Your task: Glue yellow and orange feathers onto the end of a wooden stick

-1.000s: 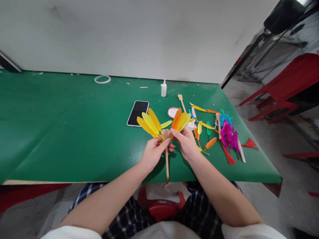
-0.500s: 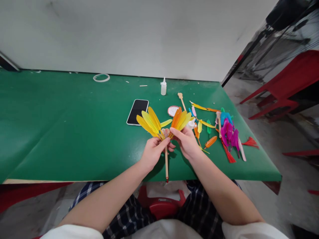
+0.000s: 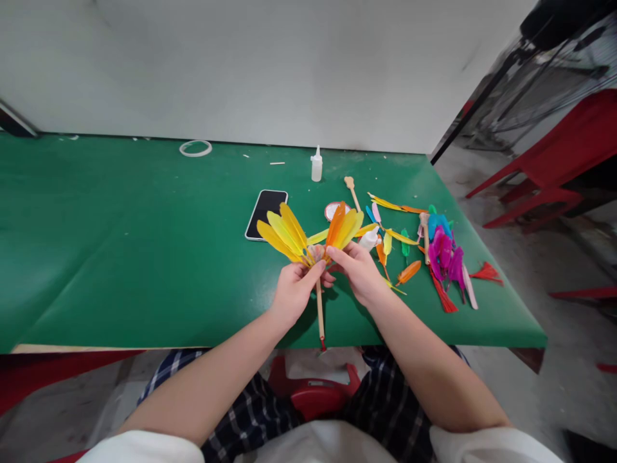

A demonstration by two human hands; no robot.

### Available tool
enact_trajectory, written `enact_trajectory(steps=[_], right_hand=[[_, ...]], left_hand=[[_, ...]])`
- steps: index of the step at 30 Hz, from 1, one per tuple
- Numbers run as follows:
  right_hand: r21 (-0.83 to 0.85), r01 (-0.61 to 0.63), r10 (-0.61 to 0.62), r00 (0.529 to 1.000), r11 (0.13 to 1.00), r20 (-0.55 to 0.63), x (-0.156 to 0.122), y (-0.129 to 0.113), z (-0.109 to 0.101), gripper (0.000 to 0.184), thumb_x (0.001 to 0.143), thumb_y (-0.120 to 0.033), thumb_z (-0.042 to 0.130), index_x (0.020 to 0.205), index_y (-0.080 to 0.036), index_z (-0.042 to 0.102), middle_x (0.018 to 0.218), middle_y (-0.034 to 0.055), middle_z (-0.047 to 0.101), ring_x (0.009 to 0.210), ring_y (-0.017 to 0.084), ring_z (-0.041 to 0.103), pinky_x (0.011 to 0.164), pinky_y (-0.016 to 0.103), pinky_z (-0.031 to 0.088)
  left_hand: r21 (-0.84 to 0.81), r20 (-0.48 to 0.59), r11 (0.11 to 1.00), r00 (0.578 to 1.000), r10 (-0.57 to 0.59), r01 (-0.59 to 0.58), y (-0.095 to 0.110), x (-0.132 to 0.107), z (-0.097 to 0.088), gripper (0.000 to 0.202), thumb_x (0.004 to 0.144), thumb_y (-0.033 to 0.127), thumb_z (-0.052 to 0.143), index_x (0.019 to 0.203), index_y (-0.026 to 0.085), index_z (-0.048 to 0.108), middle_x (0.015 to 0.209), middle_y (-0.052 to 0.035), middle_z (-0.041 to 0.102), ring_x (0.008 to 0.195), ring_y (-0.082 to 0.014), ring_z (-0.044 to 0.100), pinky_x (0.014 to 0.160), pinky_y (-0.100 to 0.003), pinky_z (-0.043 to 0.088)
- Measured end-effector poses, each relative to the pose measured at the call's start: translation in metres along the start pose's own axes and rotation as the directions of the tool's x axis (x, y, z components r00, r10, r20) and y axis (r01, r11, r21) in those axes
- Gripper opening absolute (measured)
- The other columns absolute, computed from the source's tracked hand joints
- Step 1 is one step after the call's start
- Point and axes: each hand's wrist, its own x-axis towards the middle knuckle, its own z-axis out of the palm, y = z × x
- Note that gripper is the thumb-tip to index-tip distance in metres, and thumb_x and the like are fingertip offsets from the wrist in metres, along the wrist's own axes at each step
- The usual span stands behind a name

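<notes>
Between my hands is a feather fan (image 3: 320,308) with a thin wooden handle that points down toward me, a bit of red at its lower end. Yellow feathers (image 3: 284,231) spread from its left side; orange and yellow feathers (image 3: 343,226) spread from its right. My left hand (image 3: 295,289) grips the fan's head, thumb across the feather stems. The fingers of my right hand (image 3: 357,270) pinch the stems of the right-hand feathers. The fan's middle is partly covered by my fingers.
A phone (image 3: 263,212) lies behind the fan. Farther back stand a small glue bottle (image 3: 316,164) and a clear tape ring (image 3: 195,148). To the right are a white bottle (image 3: 370,239), loose feathers (image 3: 409,272), magenta feathers (image 3: 446,257) and a red tassel (image 3: 486,273).
The fan has shifted slightly left and up in view, its left feathers now tilted a little farther left. Both hands keep their hold.
</notes>
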Motion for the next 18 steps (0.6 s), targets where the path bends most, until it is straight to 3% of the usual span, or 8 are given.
enact_trajectory(steps=[3,8,13,18], right_hand=[[-0.027,-0.019,0.022,0.994,0.999,0.102,-0.002,-0.003,0.002,0.029,0.070,-0.042,0.065,0.080,-0.016,0.059,0.061,-0.0021,0.058,0.044,0.007,0.049,0.044,0.023,0.041],[-0.152,-0.044,0.045,0.999,0.987,0.007,0.001,-0.007,-0.003,0.034,0.067,-0.047,0.065,0.078,-0.015,0.061,0.065,-0.0002,0.060,0.057,0.009,0.055,0.053,0.021,0.044],[-0.144,-0.045,0.072,0.979,0.989,0.190,0.000,-0.007,-0.003,0.032,0.072,-0.046,0.061,0.072,-0.014,0.057,0.054,-0.0024,0.055,0.050,0.009,0.052,0.053,0.024,0.042],[-0.103,-0.038,0.059,0.976,0.994,0.208,-0.004,-0.005,0.005,0.030,0.071,-0.041,0.063,0.063,-0.014,0.054,0.048,-0.0048,0.048,0.045,0.007,0.045,0.047,0.021,0.038]], left_hand=[[0.045,-0.001,0.999,1.000,0.021,-0.021,0.000,0.000,-0.002,0.034,0.076,0.042,0.059,0.066,0.010,0.067,0.062,-0.0066,0.066,0.054,-0.0133,0.060,0.055,-0.023,0.048],[0.067,-0.025,0.997,0.999,0.046,-0.045,0.001,0.000,-0.003,0.032,0.077,0.041,0.058,0.065,0.012,0.067,0.061,-0.0053,0.066,0.053,-0.0125,0.059,0.053,-0.022,0.048],[0.072,-0.037,0.995,0.997,0.068,-0.066,0.003,0.001,-0.003,0.033,0.076,0.042,0.058,0.063,0.012,0.067,0.058,-0.0045,0.065,0.050,-0.0124,0.058,0.051,-0.021,0.047],[0.082,-0.001,0.994,0.997,0.073,-0.072,0.003,0.000,-0.003,0.034,0.075,0.042,0.058,0.062,0.012,0.066,0.057,-0.0050,0.065,0.050,-0.0128,0.059,0.050,-0.021,0.047]])
